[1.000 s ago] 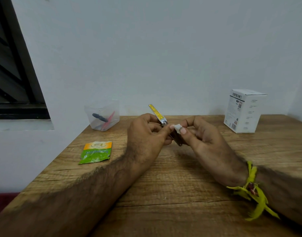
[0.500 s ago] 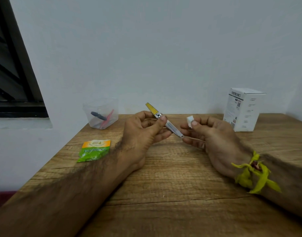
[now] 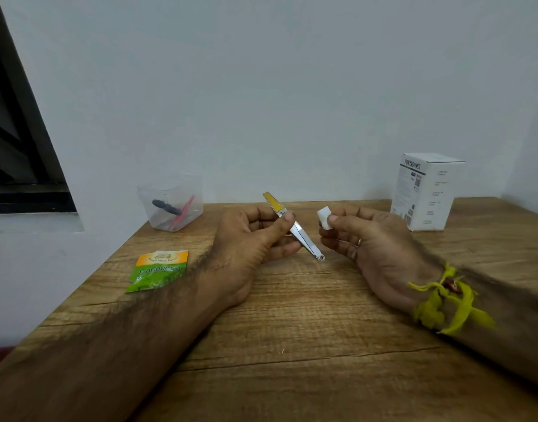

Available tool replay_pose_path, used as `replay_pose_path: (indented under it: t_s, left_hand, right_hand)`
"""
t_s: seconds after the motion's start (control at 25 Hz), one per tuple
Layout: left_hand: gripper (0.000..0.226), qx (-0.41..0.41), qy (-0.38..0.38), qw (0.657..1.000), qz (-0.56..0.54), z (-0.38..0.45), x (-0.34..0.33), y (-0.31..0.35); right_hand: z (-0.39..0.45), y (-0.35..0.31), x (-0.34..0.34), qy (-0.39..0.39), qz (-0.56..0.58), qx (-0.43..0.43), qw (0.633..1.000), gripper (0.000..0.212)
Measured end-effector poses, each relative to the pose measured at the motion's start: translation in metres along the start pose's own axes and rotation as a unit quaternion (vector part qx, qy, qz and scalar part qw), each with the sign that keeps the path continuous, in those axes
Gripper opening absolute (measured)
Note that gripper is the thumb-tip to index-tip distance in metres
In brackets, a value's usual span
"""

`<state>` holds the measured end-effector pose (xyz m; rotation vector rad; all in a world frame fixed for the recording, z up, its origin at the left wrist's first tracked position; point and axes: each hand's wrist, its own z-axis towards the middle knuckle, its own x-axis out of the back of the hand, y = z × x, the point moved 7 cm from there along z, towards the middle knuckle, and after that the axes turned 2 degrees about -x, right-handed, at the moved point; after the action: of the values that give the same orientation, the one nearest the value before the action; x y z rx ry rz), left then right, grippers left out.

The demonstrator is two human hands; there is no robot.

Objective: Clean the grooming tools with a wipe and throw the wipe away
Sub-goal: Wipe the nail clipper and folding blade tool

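Observation:
My left hand (image 3: 249, 242) grips a nail clipper (image 3: 302, 237) with a yellow lever, thumb on top, held slanted above the wooden table (image 3: 292, 330). The lever end points up and left, and its ring end points down toward my right hand. My right hand (image 3: 371, 242) pinches a small folded white wipe (image 3: 324, 217) between thumb and fingers. The wipe is a short gap to the right of the clipper and does not touch it.
A clear plastic container (image 3: 172, 202) at the back left holds a dark tool and a pink tool. A torn green and orange sachet (image 3: 158, 271) lies by my left forearm. A white box (image 3: 426, 191) stands at the back right against the wall.
The wipe was pressed against the clipper a second ago. My right hand has since pulled it away to the right, and the clipper now tilts with its ring end lower.

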<state>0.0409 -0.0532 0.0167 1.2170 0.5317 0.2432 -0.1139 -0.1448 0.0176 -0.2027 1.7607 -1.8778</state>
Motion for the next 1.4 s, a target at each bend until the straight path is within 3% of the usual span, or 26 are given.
replay_pose_path:
  t_s: [0.24,0.48,0.56,0.68,0.88,1.08,1.24,1.4]
  left_hand:
    - [0.012,0.004,-0.003,1.0,0.019,-0.002,-0.002,-0.001]
    - [0.034,-0.006,0.004,0.999,-0.036,0.0,0.001,0.003]
    - [0.042,-0.014,0.007,0.999,-0.038,0.0,0.002,0.004]
    - [0.047,-0.022,0.008,0.999,-0.031,-0.001,0.002,0.005]
    - [0.035,-0.027,0.026,0.999,-0.011,-0.001,0.003,0.01]
    - [0.02,-0.078,0.093,0.986,0.113,-0.001,0.013,0.026]
    - [0.011,-0.137,0.087,0.954,0.251,-0.002,0.009,0.038]
    - [0.011,-0.257,0.014,0.851,0.457,-0.009,-0.006,0.054]
  right_hand:
    - [-0.001,-0.001,-0.001,-0.017,0.003,0.012,1.0,0.01]
    - [-0.009,-0.013,-0.015,-0.09,-0.215,0.143,0.962,0.022]
    - [-0.012,-0.012,-0.02,-0.126,-0.223,0.136,0.957,0.014]
    - [-0.008,-0.007,-0.017,-0.123,-0.222,0.103,0.962,0.02]
    - [-0.008,-0.005,-0.015,-0.112,-0.22,0.091,0.965,0.015]
    - [-0.013,-0.01,-0.018,-0.104,-0.303,0.126,0.939,0.012]
    - [-0.017,-0.014,-0.024,-0.115,-0.379,0.183,0.9,0.013]
    - [-0.016,-0.012,-0.027,-0.125,-0.376,0.188,0.899,0.016]
